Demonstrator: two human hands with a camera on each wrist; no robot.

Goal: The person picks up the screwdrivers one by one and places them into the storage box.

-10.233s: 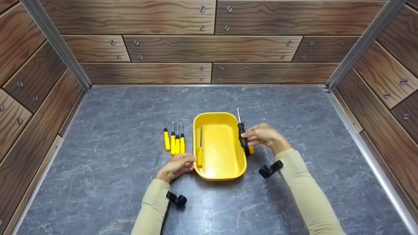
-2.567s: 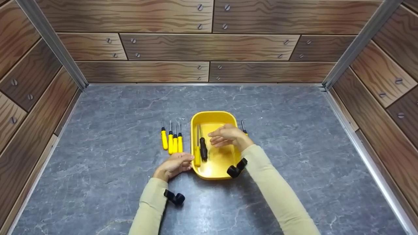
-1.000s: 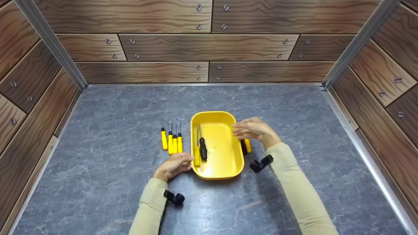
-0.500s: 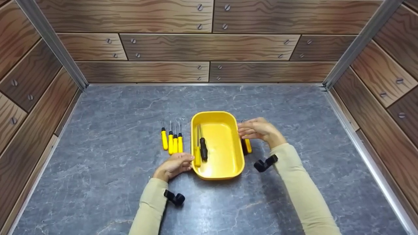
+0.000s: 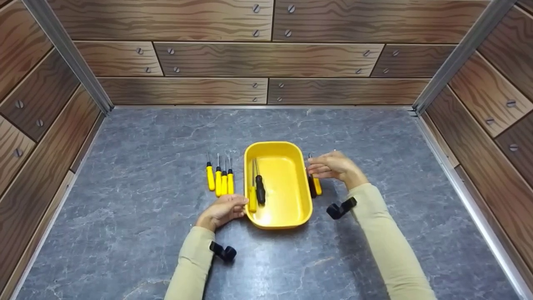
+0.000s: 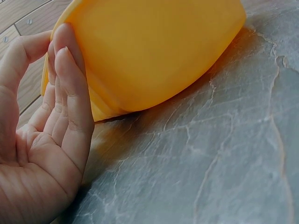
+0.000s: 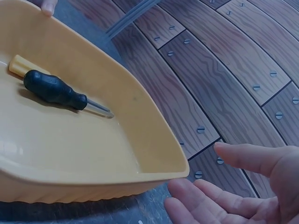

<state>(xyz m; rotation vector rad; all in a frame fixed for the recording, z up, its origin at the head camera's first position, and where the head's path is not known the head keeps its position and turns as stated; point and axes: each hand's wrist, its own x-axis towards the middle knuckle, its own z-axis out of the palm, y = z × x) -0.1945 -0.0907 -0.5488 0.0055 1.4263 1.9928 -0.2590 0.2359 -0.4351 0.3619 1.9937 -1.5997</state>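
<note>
A yellow plastic bin (image 5: 283, 187) stands mid-table. My left hand (image 5: 222, 210) pinches its near left rim; in the left wrist view the fingers (image 6: 70, 79) lie along the bin's outer wall (image 6: 159, 51). Inside, a yellow-handled screwdriver (image 5: 252, 199) and a black-handled screwdriver (image 5: 260, 191) lie side by side along the left wall. My right hand (image 5: 333, 166), fingers loosely extended and holding nothing, hovers just right of the bin. Beneath it lie another yellow-handled screwdriver (image 5: 317, 186) and a dark-handled tool (image 5: 312, 189), partly hidden by hand and bin.
Left of the bin, several small yellow screwdrivers (image 5: 218, 179) lie in a row, tips pointing away. Wood-patterned walls (image 5: 266, 60) with metal corner rails (image 5: 462, 54) enclose the grey marbled table (image 5: 158, 158) at the back and sides.
The right hand held the black screwdriver at the bin's right side; that screwdriver now lies inside, released. The hand has since drawn back rightward over the tools there. The left hand has stayed.
</note>
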